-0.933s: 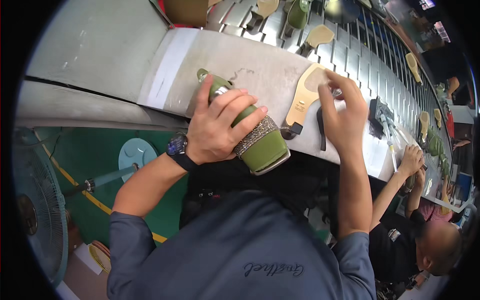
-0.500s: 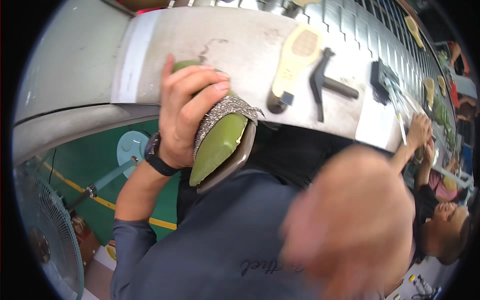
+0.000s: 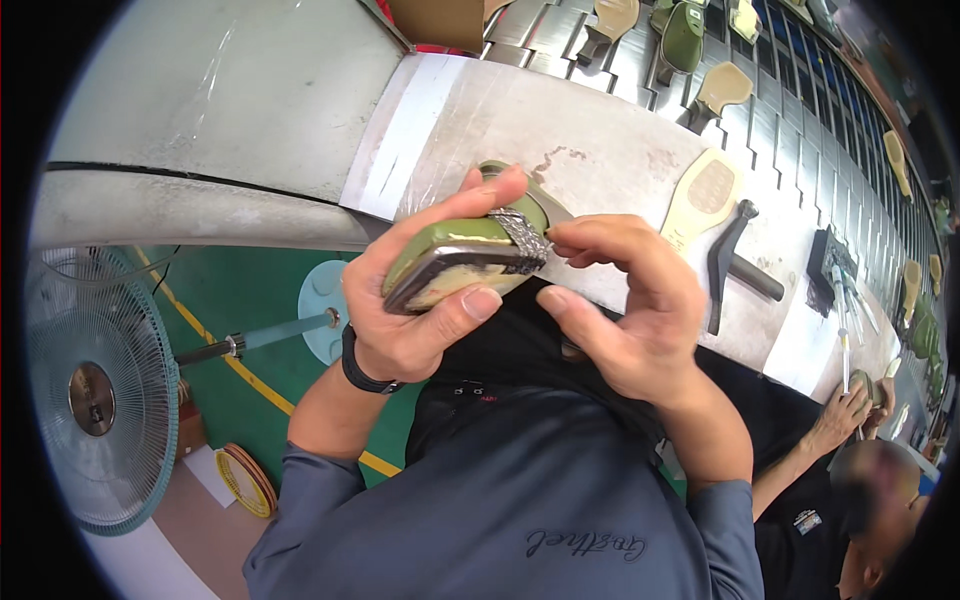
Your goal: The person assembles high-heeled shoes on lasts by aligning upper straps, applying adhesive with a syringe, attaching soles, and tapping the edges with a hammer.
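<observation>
My left hand [image 3: 400,300], with a dark watch on its wrist, is wrapped round a green shoe last [image 3: 450,232]. A glittery silver strap [image 3: 522,240] crosses the last, and a dark grey edge runs round its pale underside, which is partly turned toward me. My right hand [image 3: 640,310] is beside the strap with thumb and fingers apart. Its curled fingertips are at the strap's end; whether they touch it I cannot tell. Right of the hands, a beige insole [image 3: 705,195] lies on the bench next to a black-headed hammer [image 3: 730,255].
The pale bench [image 3: 600,130] borders a metal slat conveyor [image 3: 560,50] carrying several insoles and a green last [image 3: 682,38]. A black holder with brushes [image 3: 835,265] stands to the right, near a co-worker's hands [image 3: 845,410]. A fan [image 3: 100,390] is at left.
My left hand has turned the last so its underside shows more. My right hand now shows at the strap. A blurred skin-coloured shape at lower right is gone, and the view has shifted.
</observation>
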Demonstrator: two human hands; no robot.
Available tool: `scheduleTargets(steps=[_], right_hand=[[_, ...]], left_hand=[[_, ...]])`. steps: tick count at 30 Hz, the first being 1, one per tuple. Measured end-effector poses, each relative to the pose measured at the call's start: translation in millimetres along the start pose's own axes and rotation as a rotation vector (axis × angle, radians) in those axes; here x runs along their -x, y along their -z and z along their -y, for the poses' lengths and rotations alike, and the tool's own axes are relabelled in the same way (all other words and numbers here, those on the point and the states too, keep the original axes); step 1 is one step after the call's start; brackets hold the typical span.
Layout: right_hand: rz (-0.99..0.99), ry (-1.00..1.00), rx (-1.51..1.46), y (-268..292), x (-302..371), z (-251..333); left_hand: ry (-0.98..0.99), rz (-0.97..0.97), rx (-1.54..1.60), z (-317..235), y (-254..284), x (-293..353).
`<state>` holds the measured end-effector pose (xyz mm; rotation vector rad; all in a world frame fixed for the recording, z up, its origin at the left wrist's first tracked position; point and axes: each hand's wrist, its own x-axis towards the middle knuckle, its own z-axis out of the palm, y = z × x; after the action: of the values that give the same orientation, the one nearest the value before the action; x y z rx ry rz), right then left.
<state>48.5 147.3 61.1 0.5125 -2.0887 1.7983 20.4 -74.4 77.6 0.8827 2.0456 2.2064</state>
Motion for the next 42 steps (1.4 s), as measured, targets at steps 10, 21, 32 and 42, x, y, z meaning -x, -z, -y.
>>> scheduleTargets(steps=[10,21,32,42], right_hand=[[0.079,0.215,0.124,15.4,-37.5,23.2],[0.140,0.098,0.140,13.5,-44.2,36.0],[0.095,0.234,0.264,15.2,-44.0,27.4],[-0.063,0.365,0.358,8.2,-29.4,19.7]], left_hand=[[-0.076,0.106,-0.038,0.9,-4.4,0.9],[-0.092,0.114,-0.082,0.5,-2.3,2.1],[-0.121,0.052,-0.091,1.4,-11.6,6.1],[-0.060,-0.029,-0.083,-0.1,-22.5,6.5]])
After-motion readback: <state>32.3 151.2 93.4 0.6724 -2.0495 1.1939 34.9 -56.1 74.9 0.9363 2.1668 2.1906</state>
